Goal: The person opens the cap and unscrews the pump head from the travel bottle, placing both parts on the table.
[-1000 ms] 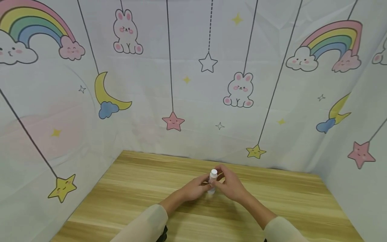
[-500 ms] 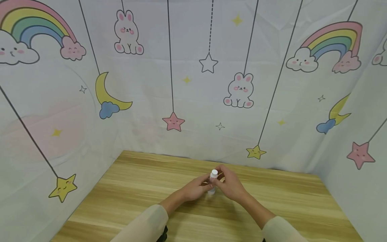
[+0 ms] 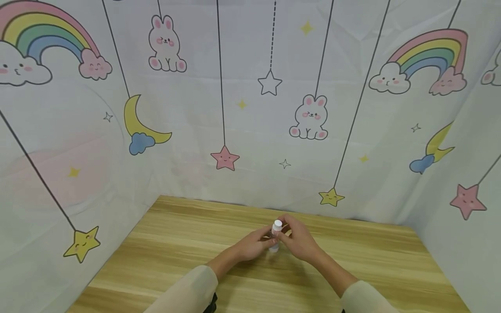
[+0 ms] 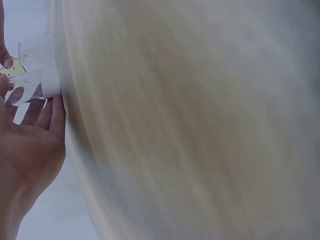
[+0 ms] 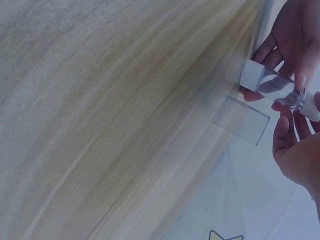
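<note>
A small upright bottle has a white cap, a see-through middle and a white base, low at the table. My left hand holds its body from the left, its fingers reaching behind it. From the right, my right hand pinches it just below the cap, thumb in front. In the left wrist view, the lower fingers of my left hand lie along the white base. The right wrist view has the bottle between both hands, with my right hand curled near the cap end.
The wood-grain table reaches back to a white cloth backdrop printed with rabbits, stars and rainbows. The cloth also hangs along both sides. In the right wrist view, a clear rectangular piece stands beside the bottle.
Both hands and the bottle stay almost where they were. The whole head view has shifted down very slightly.
</note>
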The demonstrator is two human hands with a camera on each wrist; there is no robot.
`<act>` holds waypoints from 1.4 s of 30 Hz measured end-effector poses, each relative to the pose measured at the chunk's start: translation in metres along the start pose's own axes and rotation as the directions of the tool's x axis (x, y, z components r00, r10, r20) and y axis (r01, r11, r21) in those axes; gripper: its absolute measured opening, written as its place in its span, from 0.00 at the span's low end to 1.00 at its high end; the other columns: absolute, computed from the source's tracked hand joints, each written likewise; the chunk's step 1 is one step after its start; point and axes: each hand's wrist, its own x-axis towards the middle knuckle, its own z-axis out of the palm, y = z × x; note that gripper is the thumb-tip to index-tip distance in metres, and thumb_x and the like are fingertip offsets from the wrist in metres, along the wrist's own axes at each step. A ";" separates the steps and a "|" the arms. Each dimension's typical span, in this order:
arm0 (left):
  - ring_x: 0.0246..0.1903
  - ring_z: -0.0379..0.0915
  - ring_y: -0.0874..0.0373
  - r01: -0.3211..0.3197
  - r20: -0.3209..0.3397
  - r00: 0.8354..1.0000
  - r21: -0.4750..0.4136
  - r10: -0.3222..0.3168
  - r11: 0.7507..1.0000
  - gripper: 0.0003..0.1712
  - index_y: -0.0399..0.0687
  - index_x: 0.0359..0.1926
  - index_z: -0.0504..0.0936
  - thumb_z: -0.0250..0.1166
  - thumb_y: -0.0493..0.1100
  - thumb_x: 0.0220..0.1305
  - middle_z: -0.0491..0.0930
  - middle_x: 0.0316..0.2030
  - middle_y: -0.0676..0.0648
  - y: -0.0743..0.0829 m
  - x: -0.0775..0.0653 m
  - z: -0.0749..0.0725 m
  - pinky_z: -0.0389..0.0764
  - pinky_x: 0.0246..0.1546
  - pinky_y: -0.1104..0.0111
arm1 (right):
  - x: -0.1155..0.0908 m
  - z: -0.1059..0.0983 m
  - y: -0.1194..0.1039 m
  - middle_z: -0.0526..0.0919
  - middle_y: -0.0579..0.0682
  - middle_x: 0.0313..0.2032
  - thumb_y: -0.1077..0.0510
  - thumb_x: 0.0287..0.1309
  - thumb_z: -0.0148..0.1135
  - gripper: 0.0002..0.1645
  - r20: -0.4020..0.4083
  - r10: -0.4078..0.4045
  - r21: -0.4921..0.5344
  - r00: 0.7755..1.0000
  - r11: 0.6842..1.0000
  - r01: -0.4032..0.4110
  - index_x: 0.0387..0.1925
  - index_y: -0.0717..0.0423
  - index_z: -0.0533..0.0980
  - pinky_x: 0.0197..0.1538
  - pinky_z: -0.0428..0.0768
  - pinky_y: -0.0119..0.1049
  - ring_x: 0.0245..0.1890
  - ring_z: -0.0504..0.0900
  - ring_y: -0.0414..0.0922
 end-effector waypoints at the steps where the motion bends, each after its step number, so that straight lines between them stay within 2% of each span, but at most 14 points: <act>1: 0.68 0.72 0.53 0.001 -0.002 1.000 -0.001 -0.001 1.000 0.32 0.63 0.82 0.64 0.56 0.55 0.83 0.77 0.66 0.54 0.000 0.000 0.000 0.73 0.70 0.52 | 0.000 0.000 0.000 0.83 0.46 0.44 0.61 0.72 0.68 0.12 0.001 0.003 -0.001 1.000 1.000 -0.003 0.54 0.53 0.78 0.41 0.81 0.35 0.46 0.82 0.46; 15: 0.67 0.72 0.54 0.006 -0.001 1.000 0.005 -0.006 1.000 0.32 0.61 0.82 0.62 0.55 0.55 0.83 0.78 0.65 0.55 0.000 -0.001 0.001 0.72 0.70 0.53 | -0.001 0.000 -0.002 0.83 0.45 0.46 0.63 0.72 0.67 0.12 -0.006 -0.004 -0.021 1.000 1.000 0.004 0.54 0.53 0.79 0.40 0.81 0.34 0.46 0.82 0.45; 28: 0.68 0.72 0.54 -0.001 0.004 1.000 0.015 0.001 1.000 0.31 0.59 0.82 0.63 0.54 0.53 0.84 0.75 0.69 0.53 -0.001 -0.002 0.001 0.73 0.70 0.53 | -0.002 0.000 -0.002 0.83 0.45 0.46 0.63 0.73 0.67 0.11 -0.016 -0.011 -0.022 1.000 1.000 0.011 0.53 0.54 0.79 0.40 0.82 0.33 0.47 0.83 0.46; 42: 0.68 0.72 0.53 0.015 -0.001 1.000 0.019 -0.015 1.000 0.33 0.60 0.83 0.61 0.54 0.55 0.84 0.78 0.66 0.54 0.001 -0.002 0.001 0.74 0.69 0.53 | 0.000 -0.002 -0.003 0.83 0.44 0.45 0.61 0.73 0.67 0.11 -0.015 0.011 -0.032 1.000 0.999 -0.012 0.53 0.53 0.79 0.40 0.81 0.34 0.46 0.82 0.43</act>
